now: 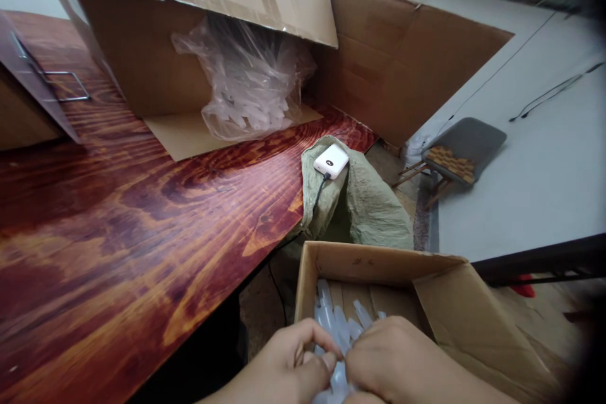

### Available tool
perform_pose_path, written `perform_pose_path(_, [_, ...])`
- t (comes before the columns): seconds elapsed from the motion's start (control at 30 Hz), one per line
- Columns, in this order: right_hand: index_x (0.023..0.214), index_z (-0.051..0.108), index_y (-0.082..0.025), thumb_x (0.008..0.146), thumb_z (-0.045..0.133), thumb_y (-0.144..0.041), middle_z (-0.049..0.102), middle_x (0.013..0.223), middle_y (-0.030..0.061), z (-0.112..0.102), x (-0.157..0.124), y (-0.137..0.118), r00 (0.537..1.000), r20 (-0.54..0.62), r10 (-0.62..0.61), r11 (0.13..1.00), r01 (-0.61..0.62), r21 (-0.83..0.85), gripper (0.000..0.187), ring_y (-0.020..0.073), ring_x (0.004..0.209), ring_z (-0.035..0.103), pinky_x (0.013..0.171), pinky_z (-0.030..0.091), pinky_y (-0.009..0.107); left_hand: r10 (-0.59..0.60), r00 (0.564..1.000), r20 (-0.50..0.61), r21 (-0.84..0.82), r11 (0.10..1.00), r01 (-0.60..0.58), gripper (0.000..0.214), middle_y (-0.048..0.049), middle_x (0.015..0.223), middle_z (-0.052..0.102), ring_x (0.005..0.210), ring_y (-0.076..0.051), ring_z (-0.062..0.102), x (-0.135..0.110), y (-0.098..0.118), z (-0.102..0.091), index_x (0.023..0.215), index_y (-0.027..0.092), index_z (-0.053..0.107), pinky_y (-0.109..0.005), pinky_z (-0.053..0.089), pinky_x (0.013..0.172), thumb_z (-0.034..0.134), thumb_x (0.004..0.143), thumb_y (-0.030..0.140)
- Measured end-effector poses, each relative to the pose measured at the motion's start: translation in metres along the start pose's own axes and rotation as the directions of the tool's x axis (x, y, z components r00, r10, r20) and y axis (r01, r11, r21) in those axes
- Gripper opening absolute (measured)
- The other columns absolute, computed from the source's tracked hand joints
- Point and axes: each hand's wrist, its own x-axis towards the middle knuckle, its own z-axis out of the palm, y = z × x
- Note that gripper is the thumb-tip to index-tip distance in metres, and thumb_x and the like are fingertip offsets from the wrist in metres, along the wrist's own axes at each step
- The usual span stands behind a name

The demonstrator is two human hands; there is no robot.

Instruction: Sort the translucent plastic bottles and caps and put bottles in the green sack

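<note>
Both hands meet at the bottom of the view, over an open cardboard box [379, 265] on the floor. My left hand [291, 356] is closed, its thumb and fingers pinching a bunch of small clear plastic pieces [337, 328]. My right hand [402, 360] is closed round the same bunch from the right, knuckles up. More clear plastic pieces lie in the box beneath the hands.
A red-brown wooden table [118, 214] fills the left. On it a large cardboard box [156, 57] lies on its side with a clear bag of plastic pieces [250, 85]. A white power bank [331, 161] rests on a green sack [369, 202]. A small stool [457, 154] stands on the floor.
</note>
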Motion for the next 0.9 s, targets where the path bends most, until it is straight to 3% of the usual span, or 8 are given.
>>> perform_pose_path(0.2, [0.057, 0.054, -0.016, 0.101, 0.024, -0.05, 0.056, 0.054, 0.0016, -0.014, 0.007, -0.01, 0.988, 0.137, 0.07, 0.997, -0.072, 0.008, 0.063, 0.0093, 0.046, 0.04, 0.05, 0.023, 0.025, 0.063, 0.998, -0.014, 0.011, 0.998, -0.063, 0.065, 0.0093, 0.053, 0.037, 0.045, -0.005, 0.025, -0.005, 0.006, 0.001, 0.085, 0.017, 0.051, -0.021, 0.017, 0.043, 0.06, 0.067, 0.078])
perform_pose_path(0.3, [0.058, 0.054, -0.016, 0.098, 0.041, -0.043, 0.056, 0.056, -0.0003, -0.02, 0.007, -0.01, 0.973, 0.21, 0.097, 0.993, -0.109, 0.045, 0.05, 0.0085, 0.048, 0.041, 0.051, 0.025, 0.023, 0.077, 0.997, -0.012, 0.03, 0.997, -0.077, 0.068, 0.0097, 0.053, 0.036, 0.045, -0.005, 0.023, -0.006, 0.006, 0.002, 0.086, 0.016, 0.051, -0.021, 0.015, 0.043, 0.056, 0.067, 0.081])
perform_pose_path(0.43, [0.07, 0.058, -0.016, 0.08, 0.068, -0.027, 0.062, 0.07, -0.0013, -0.025, 0.003, -0.008, 0.973, 0.2, 0.116, 0.978, -0.147, 0.147, 0.018, 0.0099, 0.06, 0.05, 0.052, 0.028, 0.02, 0.081, 0.994, -0.075, 0.055, 0.996, -0.077, 0.073, 0.0064, 0.058, 0.042, 0.048, -0.006, 0.029, -0.006, 0.004, 0.002, 0.087, 0.015, 0.052, -0.021, 0.019, 0.046, 0.054, 0.065, 0.084])
perform_pose_path(0.63, [0.054, 0.041, -0.015, 0.094, 0.05, -0.031, 0.038, 0.048, -0.0043, -0.029, 0.006, -0.008, 0.911, 0.383, 0.152, 0.956, -0.234, 0.178, 0.045, 0.0063, 0.044, 0.032, 0.046, 0.017, 0.024, 0.091, 0.992, -0.085, 0.036, 0.996, -0.088, 0.071, 0.0065, 0.058, 0.041, 0.049, -0.006, 0.028, -0.006, 0.0, 0.003, 0.09, 0.015, 0.054, -0.021, 0.018, 0.046, 0.055, 0.068, 0.082])
perform_pose_path(0.7, [0.059, 0.051, -0.016, 0.087, 0.062, -0.036, 0.046, 0.052, -0.0037, -0.033, 0.005, -0.009, 0.908, 0.346, 0.237, 0.943, -0.301, 0.144, 0.036, 0.0082, 0.047, 0.037, 0.047, 0.019, 0.024, 0.089, 0.989, -0.117, 0.002, 0.996, -0.09, 0.069, 0.0064, 0.059, 0.04, 0.05, -0.006, 0.029, -0.004, -0.002, 0.003, 0.088, 0.015, 0.054, -0.021, 0.02, 0.047, 0.058, 0.067, 0.08])
perform_pose_path(0.77, [0.08, 0.064, -0.019, 0.076, 0.073, -0.034, 0.062, 0.072, -0.0005, -0.038, 0.003, -0.01, 0.924, 0.269, 0.272, 0.932, -0.323, 0.167, 0.019, 0.0131, 0.061, 0.051, 0.053, 0.029, 0.023, 0.081, 0.989, -0.126, -0.055, 0.995, -0.089, 0.068, 0.0068, 0.058, 0.04, 0.05, -0.007, 0.032, -0.002, -0.004, 0.003, 0.087, 0.015, 0.053, -0.021, 0.023, 0.048, 0.06, 0.065, 0.08])
perform_pose_path(0.83, [0.102, 0.065, -0.02, 0.078, 0.071, -0.028, 0.067, 0.095, 0.0032, -0.04, 0.001, -0.011, 0.956, 0.218, 0.198, 0.941, -0.247, 0.23, 0.027, 0.0168, 0.077, 0.058, 0.063, 0.037, 0.023, 0.082, 0.991, -0.109, -0.072, 0.993, -0.09, 0.068, 0.0067, 0.057, 0.041, 0.05, -0.007, 0.034, -0.001, -0.004, 0.002, 0.085, 0.016, 0.052, -0.021, 0.024, 0.048, 0.06, 0.064, 0.08])
perform_pose_path(0.9, [0.095, 0.066, -0.019, 0.084, 0.064, -0.025, 0.067, 0.09, 0.0025, -0.039, 0.001, -0.011, 0.97, 0.205, 0.131, 0.958, -0.177, 0.227, 0.012, 0.015, 0.075, 0.057, 0.064, 0.037, 0.022, 0.078, 0.991, -0.106, -0.059, 0.995, -0.085, 0.069, 0.0066, 0.056, 0.042, 0.049, -0.006, 0.033, -0.001, -0.001, 0.002, 0.084, 0.016, 0.051, -0.021, 0.024, 0.048, 0.061, 0.063, 0.081])
